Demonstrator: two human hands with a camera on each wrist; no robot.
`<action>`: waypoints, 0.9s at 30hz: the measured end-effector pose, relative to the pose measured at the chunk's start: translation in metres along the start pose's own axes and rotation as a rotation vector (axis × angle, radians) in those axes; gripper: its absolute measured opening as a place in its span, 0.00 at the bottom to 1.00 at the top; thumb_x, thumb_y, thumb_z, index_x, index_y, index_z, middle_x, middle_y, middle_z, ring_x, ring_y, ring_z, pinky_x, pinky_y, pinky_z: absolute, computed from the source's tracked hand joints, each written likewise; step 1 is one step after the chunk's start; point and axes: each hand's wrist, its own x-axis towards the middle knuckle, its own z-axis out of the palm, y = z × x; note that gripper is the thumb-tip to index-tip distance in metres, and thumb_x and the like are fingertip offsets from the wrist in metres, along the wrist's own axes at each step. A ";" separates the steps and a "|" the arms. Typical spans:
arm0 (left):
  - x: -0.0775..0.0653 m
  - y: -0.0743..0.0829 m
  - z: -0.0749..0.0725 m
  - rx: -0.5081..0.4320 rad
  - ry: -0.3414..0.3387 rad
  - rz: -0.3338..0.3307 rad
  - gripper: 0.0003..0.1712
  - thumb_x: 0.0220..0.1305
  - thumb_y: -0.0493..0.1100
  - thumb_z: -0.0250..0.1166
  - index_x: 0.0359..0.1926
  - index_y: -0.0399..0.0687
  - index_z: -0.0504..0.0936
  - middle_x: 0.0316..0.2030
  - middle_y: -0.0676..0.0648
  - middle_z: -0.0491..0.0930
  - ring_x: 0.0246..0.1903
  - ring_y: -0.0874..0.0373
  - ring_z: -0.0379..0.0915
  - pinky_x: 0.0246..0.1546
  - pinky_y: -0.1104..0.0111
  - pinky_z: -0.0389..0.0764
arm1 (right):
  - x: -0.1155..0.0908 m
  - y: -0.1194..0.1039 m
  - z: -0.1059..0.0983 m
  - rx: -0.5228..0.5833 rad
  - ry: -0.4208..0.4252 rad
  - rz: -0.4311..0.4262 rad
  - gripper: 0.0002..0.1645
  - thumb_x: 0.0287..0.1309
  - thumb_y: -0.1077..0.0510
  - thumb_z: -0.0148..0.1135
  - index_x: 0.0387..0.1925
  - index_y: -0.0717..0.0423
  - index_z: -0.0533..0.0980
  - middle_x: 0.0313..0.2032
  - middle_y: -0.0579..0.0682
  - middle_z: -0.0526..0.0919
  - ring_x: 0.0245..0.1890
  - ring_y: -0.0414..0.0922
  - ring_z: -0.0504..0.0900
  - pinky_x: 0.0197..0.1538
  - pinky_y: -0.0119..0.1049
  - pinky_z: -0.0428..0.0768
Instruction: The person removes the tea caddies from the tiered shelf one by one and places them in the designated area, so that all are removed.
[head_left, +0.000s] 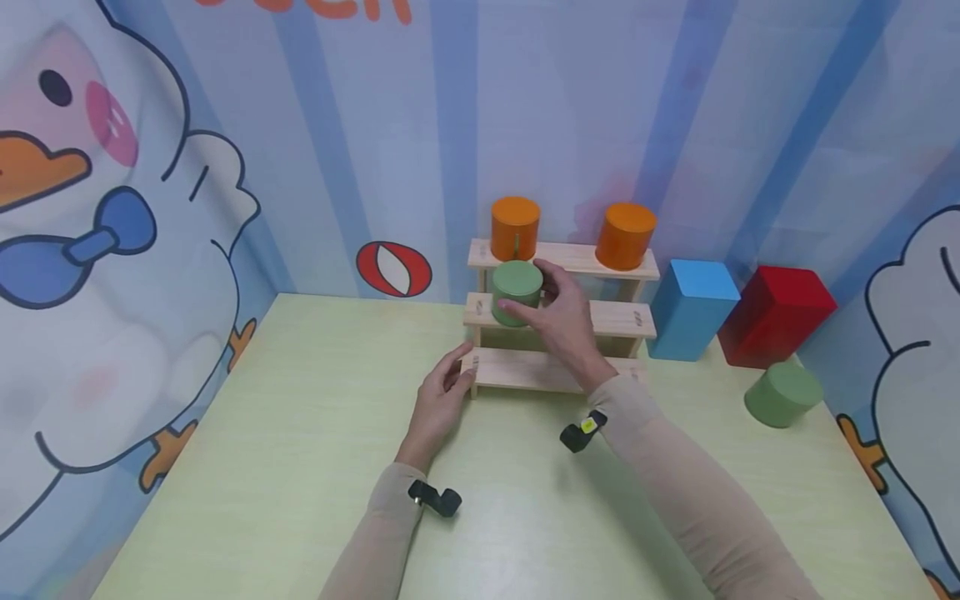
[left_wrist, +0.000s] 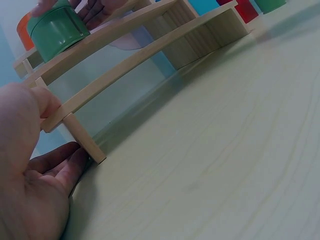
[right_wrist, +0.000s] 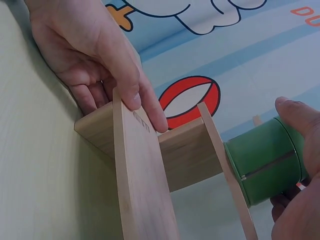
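Observation:
A three-step wooden shelf stands against the backdrop. My left hand grips the left end of its lowest step; the left wrist view shows the thumb at the board and the other fingers curled by the leg. On the left of the middle step is a green cylindrical tin, upright. My right hand holds this tin from its right side, between thumb and fingers. In the right wrist view the tin's base is right at the step, and a dark seam runs down its side.
Two orange cylinders, one at the left and one at the right, stand on the top step. Right of the shelf are a blue block, a red block and another green cylinder on the pale table.

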 end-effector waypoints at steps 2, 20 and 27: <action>0.000 -0.001 0.000 0.001 -0.002 0.002 0.26 0.86 0.51 0.63 0.78 0.76 0.77 0.81 0.56 0.70 0.80 0.51 0.67 0.81 0.54 0.70 | 0.000 0.000 0.001 -0.013 0.011 -0.002 0.54 0.62 0.44 0.86 0.82 0.54 0.69 0.74 0.54 0.79 0.73 0.52 0.78 0.79 0.49 0.75; 0.001 0.000 -0.002 0.017 -0.013 0.006 0.26 0.86 0.52 0.62 0.78 0.77 0.76 0.82 0.56 0.69 0.81 0.50 0.65 0.81 0.54 0.70 | 0.001 0.004 0.005 -0.060 0.054 -0.038 0.48 0.64 0.45 0.84 0.78 0.54 0.74 0.67 0.55 0.78 0.66 0.51 0.80 0.72 0.46 0.82; 0.002 -0.002 0.000 0.016 -0.015 0.004 0.26 0.87 0.52 0.62 0.79 0.77 0.76 0.82 0.57 0.68 0.82 0.50 0.64 0.82 0.55 0.69 | 0.002 0.005 0.004 -0.060 0.045 -0.043 0.48 0.64 0.45 0.85 0.78 0.55 0.74 0.66 0.55 0.77 0.65 0.51 0.80 0.72 0.46 0.82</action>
